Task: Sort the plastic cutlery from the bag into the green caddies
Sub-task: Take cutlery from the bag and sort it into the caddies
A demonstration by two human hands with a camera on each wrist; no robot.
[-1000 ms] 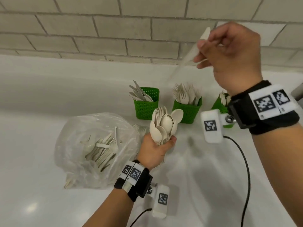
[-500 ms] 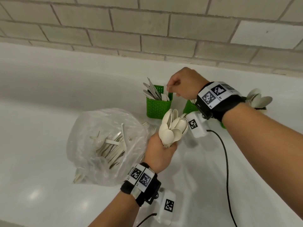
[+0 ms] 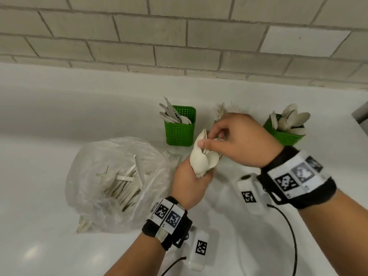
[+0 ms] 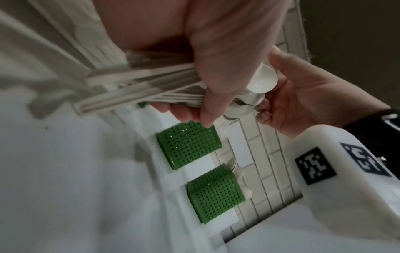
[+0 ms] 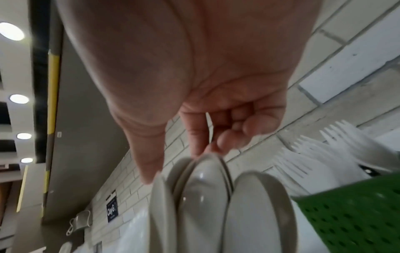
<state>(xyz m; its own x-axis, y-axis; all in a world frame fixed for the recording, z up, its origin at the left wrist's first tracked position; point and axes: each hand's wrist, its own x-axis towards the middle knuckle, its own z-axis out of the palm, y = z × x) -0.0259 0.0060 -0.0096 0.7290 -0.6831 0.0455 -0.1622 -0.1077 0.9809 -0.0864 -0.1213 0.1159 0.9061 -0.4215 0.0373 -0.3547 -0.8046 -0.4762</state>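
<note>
The right hand (image 3: 235, 140) had come back from the green plastic caddies (image 3: 180, 129) and pinched one white plastic spoon from the bunch (image 3: 202, 158) the left hand (image 3: 191, 183) gripped, so sorting went on.

Left hand (image 3: 191, 182) fisted upright, fingers wrapped round a bundle of spoons (image 3: 203, 158), forearm coming up from bottom centre. Right hand (image 3: 237, 140) reaches in from the right, palm down, thumb and fingertips (image 3: 201, 144) pinching at the spoon bowls. Both wrists wear black bands.
</note>
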